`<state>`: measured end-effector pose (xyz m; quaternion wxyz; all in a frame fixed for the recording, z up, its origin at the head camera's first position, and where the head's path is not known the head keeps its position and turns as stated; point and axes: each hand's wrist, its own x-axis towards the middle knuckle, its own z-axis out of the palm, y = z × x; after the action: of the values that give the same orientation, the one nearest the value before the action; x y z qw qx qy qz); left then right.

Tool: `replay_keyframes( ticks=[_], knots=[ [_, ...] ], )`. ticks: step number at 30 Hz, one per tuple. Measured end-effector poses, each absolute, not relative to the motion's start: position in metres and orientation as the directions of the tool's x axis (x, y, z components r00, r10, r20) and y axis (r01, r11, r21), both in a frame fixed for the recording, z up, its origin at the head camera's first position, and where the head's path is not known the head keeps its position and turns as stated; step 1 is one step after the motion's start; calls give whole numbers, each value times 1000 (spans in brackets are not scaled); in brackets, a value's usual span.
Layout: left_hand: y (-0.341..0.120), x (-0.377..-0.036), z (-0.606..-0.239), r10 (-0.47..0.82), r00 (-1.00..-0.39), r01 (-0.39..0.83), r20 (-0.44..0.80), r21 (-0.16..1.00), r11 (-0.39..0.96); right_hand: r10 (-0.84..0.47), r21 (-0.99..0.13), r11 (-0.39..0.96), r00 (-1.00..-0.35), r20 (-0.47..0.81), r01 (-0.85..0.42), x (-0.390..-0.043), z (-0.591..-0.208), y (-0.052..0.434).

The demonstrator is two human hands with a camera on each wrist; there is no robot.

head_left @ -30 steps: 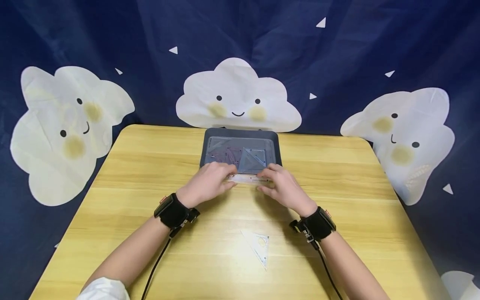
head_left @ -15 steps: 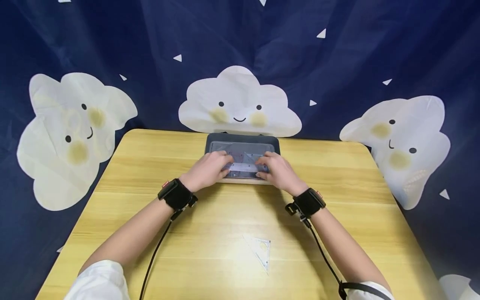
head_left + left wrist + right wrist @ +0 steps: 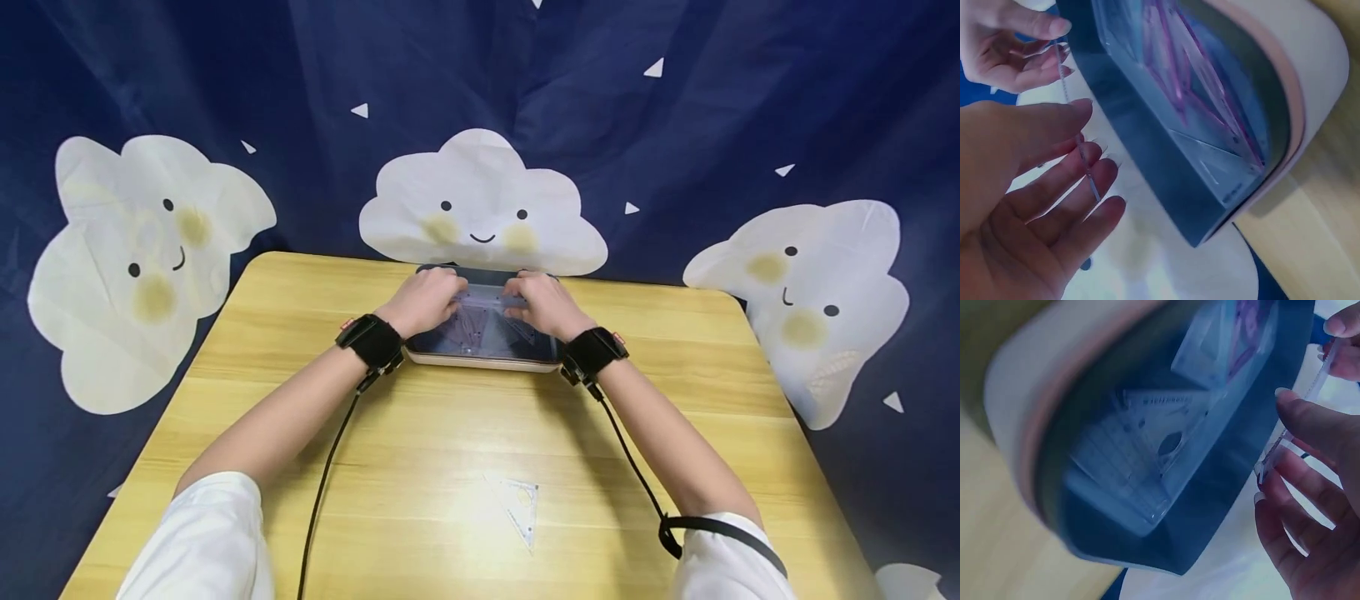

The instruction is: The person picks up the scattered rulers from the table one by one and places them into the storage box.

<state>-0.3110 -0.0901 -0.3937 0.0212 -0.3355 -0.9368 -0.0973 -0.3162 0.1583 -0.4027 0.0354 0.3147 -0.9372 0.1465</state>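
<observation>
Both hands hold one clear plastic ruler (image 3: 1319,381) by its two ends, over the far side of a dark-lined box (image 3: 480,364). My left hand (image 3: 427,298) pinches its left end between thumb and fingers. At the other end my right hand (image 3: 550,304) grips it the same way. In the left wrist view the ruler shows edge-on as a thin strip. Inside the box lie clear set squares (image 3: 1166,425) and purple-tinted plastic pieces (image 3: 1169,62). A clear set square (image 3: 522,508) lies flat on the table nearer the body.
The box stands at the back of a wood-grain table (image 3: 337,500), close to a dark blue curtain (image 3: 315,58) with printed clouds. Black straps with cameras sit on both wrists, and a cable (image 3: 324,475) runs from the left one.
Both hands have carried the ruler away from the body, from the box's near edge over to its far side. The set square on the table has stayed put.
</observation>
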Motion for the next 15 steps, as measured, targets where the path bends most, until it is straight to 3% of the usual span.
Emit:
replay_keyframes(
  ticks=[7,15],
  knots=[
    [-80,-332,-398,602,-799,591,0,190,784,-558,-228,792,-823,105,-566,-344,-411,160],
    [-75,-345,-407,570,-821,558,-31,168,813,-555,-219,804,-830,60,-553,-356,-420,157]
  ],
)
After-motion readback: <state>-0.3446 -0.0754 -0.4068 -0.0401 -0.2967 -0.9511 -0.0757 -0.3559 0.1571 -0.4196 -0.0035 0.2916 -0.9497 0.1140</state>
